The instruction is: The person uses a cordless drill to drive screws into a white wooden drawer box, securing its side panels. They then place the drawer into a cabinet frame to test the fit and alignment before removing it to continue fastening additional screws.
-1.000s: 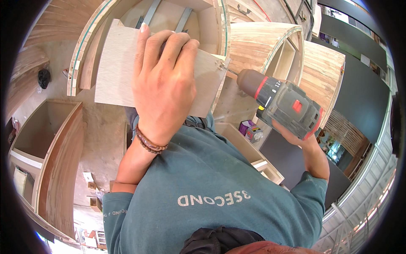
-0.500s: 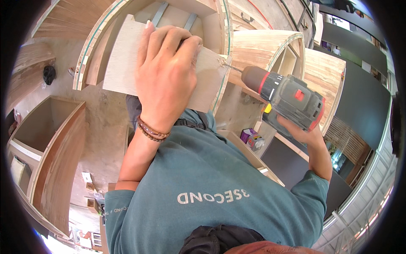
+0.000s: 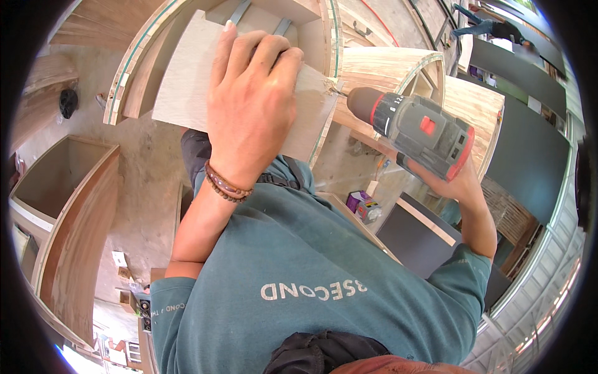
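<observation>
My left hand (image 3: 252, 100) grips a pale wooden panel (image 3: 180, 87), its bent fingers hooked toward the far side and fingertips partly hidden. This panel lies across a curved wooden cabinet frame (image 3: 128, 68) with a green line along its edge. In my right hand (image 3: 445, 181) is a black and red cordless drill (image 3: 417, 124), pointed left. Its bit meets the panel's right edge, where wood shavings (image 3: 328, 86) cling. Most of my right fingers are hidden behind the drill's body.
Curved wooden cabinets (image 3: 386, 68) stand to the right, beside large dark boards (image 3: 523, 156). At left is an open cabinet box (image 3: 62, 171). A purple and grey box (image 3: 363, 207) sits below the drill. Another person (image 3: 498, 30) is bending at the far upper right.
The drill has shifted left, closer to the panel, and less of its bit shows. My left hand keeps its grip on the panel. The other person shows more fully now.
</observation>
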A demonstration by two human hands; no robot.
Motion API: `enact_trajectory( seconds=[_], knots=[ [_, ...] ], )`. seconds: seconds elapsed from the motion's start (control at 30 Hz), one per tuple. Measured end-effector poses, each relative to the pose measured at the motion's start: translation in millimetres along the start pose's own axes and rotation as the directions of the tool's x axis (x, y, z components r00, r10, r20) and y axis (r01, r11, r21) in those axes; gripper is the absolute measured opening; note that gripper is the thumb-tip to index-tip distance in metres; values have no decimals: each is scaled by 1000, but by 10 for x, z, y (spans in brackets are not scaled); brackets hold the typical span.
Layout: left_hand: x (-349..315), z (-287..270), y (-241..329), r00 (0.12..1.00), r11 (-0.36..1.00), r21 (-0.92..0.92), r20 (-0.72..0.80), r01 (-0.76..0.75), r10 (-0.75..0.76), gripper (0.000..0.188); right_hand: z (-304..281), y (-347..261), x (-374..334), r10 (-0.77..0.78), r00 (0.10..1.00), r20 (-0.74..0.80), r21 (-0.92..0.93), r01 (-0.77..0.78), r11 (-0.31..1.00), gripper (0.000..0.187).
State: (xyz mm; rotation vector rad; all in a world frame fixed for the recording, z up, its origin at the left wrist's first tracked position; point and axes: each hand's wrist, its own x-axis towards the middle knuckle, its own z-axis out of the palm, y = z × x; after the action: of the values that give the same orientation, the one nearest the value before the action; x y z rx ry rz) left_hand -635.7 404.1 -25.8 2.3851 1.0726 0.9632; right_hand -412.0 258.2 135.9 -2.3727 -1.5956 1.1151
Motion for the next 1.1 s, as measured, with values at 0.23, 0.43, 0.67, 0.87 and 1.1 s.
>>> enact_trajectory(
  seconds=[0.23,0.43,0.67,0.87,1.1],
  knots=[
    [8,-17,-54,1000,999,-32,-16,1,-1,10,-39,10,-84,41,999,-30,12,-41,999,83],
    [-34,7,-46,999,999,-27,-31,17,-18,11,-227,-47,-11,-86,996,28,-160,89,983,78],
    [-22,17,-36,1000,1000,3,-7,22,-22,14,-142,-290,135,-62,995,-74,-85,56,995,51],
    [-33,27,-61,1000,1000,12,-22,20,-20,14,-93,-241,116,-132,988,-83,-184,115,976,54],
    [-33,42,-69,1000,1000,4,-27,6,-6,12,-235,-309,121,-149,989,15,-257,148,955,63]
  ],
)
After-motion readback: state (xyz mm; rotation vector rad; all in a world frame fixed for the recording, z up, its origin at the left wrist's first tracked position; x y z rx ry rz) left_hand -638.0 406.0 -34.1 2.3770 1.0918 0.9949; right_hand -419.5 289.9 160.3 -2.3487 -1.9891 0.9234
